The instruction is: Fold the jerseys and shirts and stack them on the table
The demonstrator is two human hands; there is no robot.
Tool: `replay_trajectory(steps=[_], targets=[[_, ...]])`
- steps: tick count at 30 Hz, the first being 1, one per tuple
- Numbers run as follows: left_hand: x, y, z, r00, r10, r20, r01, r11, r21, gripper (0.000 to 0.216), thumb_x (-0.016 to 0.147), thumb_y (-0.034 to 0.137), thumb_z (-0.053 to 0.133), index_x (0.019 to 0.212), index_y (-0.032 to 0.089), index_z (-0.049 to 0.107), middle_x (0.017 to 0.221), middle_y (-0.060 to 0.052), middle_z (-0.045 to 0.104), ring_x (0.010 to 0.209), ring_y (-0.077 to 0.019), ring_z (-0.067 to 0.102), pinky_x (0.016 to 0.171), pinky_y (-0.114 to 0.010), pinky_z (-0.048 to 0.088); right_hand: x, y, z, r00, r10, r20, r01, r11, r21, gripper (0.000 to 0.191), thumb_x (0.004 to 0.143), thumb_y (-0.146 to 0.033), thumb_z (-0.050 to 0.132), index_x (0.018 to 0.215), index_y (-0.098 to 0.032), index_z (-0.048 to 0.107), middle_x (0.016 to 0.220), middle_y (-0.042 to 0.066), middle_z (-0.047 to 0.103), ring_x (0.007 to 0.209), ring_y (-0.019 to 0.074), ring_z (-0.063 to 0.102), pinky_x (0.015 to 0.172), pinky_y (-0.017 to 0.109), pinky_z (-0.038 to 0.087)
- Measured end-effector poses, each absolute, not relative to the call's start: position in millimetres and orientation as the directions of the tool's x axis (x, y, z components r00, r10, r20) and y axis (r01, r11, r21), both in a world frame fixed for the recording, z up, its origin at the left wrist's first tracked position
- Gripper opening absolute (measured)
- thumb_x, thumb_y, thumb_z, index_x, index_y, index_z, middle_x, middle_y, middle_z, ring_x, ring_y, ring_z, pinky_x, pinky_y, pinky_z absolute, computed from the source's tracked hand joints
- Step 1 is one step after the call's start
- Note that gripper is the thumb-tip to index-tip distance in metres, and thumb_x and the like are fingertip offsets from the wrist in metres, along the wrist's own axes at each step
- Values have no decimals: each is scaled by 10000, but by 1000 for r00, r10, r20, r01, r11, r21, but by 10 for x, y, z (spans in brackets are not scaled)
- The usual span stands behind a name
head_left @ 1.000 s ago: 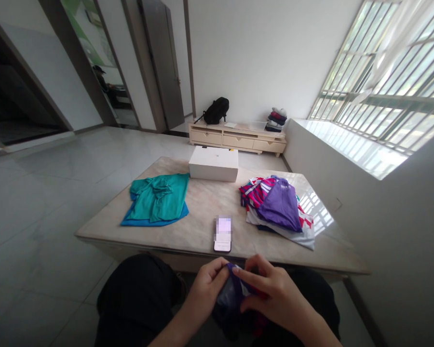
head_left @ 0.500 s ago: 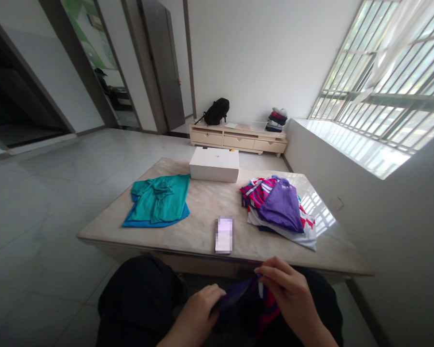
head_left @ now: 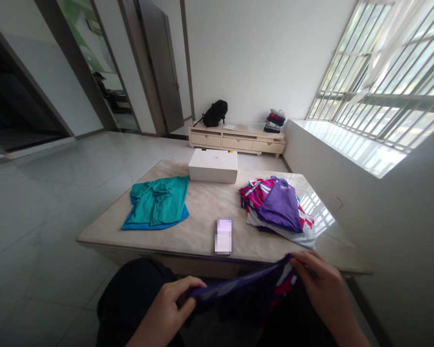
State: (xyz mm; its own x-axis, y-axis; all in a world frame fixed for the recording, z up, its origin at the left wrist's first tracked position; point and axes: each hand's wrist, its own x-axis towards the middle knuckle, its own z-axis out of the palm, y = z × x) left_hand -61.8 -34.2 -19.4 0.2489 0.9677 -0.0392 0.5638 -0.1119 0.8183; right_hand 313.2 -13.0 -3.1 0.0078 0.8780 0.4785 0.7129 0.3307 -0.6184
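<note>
two hands: my left hand (head_left: 166, 308) and right hand (head_left: 323, 289) are holding a shirt (head_left: 238, 291) stretched between them, over my lap, just short of the table (head_left: 202, 231) edge.
fingers: both sets are pinching closed on the cloth, one at each end.
shirt: it is showing dark purple, with red and white stripes near my right hand, and is sagging and creasing.
done, i judge: teal pile (head_left: 159, 205) is lying flat at table left.
left, i judge: heap (head_left: 278, 207) of striped and purple tops is lying loose at right.
between: phone (head_left: 223, 236) is lying flat; box (head_left: 213, 165) is sitting behind.
</note>
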Motion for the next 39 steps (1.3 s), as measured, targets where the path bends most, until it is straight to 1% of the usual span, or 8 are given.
replay_trajectory(steps=[5, 10, 12, 18, 22, 28, 32, 39], targets=[[-671, -321, -150, 344, 938, -48, 518, -147, 843, 242, 889, 333, 710, 1120, 292, 771, 1108, -39, 778, 1039, -256, 707, 931, -292, 538, 3210, -171, -55, 53, 916, 398, 731, 236, -640, 272, 993, -484, 597, 986, -269, 763, 886, 5, 805, 768, 216, 763, 683, 258, 570], [-701, -195, -170, 382, 924, 14, 507, -222, 833, 146, 852, 248, 747, 987, 289, 784, 955, -9, 778, 926, -220, 723, 869, -257, 538, 3241, -181, -73, 35, 952, 304, 722, 186, -666, 320, 997, -515, 564, 987, -262, 760, 816, -2, 794, 690, 209, 746, 632, 251, 553], [-732, -144, -188, 340, 939, 60, 529, -243, 813, 67, 901, 284, 701, 903, 261, 764, 882, -1, 775, 847, -200, 726, 808, -234, 533, 3253, -171, -91, 21, 962, 272, 713, 176, -678, 327, 1004, -509, 546, 993, -256, 754, 791, -2, 780, 665, 205, 727, 622, 254, 542], [-689, -52, -214, 165, 974, 158, 602, -226, 765, 222, 988, 424, 593, 921, 237, 692, 834, 14, 761, 794, -185, 720, 733, -214, 501, 3220, -141, -109, 6, 981, 192, 656, 141, -742, 330, 1012, -498, 522, 998, -241, 728, 834, 14, 760, 734, 210, 701, 662, 260, 519], [-515, 20, -226, 59, 982, 179, 622, -176, 763, 373, 1001, 475, 514, 755, 214, 616, 642, 33, 644, 613, -153, 636, 617, -207, 440, 3147, -105, -82, 10, 983, 184, 596, 141, -790, 338, 993, -506, 555, 915, -219, 717, 806, 27, 694, 771, 213, 649, 716, 278, 489], [-182, 15, -165, -16, 1000, 12, 411, -4, 911, 455, 927, 589, 579, 704, 192, 596, 611, 23, 580, 583, -147, 545, 559, -210, 392, 2839, -184, -244, -17, 989, -144, 166, -140, -976, 427, 871, -601, 716, 864, -174, 713, 717, 22, 672, 637, 164, 588, 592, 254, 438], [141, -157, -209, 144, 983, -115, 244, 77, 967, 446, 890, 603, 638, 755, 178, 614, 657, 13, 589, 614, -156, 549, 571, -221, 391, 2327, -405, -424, -129, 939, -318, -177, -337, -925, 474, 735, -592, 860, 821, -150, 715, 631, 10, 661, 519, 107, 540, 512, 215, 397], [271, -358, -331, 218, 976, 21, 388, -107, 915, 269, 922, 413, 698, 777, 190, 655, 694, 20, 635, 653, -158, 599, 620, -227, 420, 1895, -565, -481, -55, 918, -393, -348, -387, -854, 507, 576, -568, 964, 736, -143, 739, 640, 39, 718, 562, 140, 639, 578, 248, 522]])
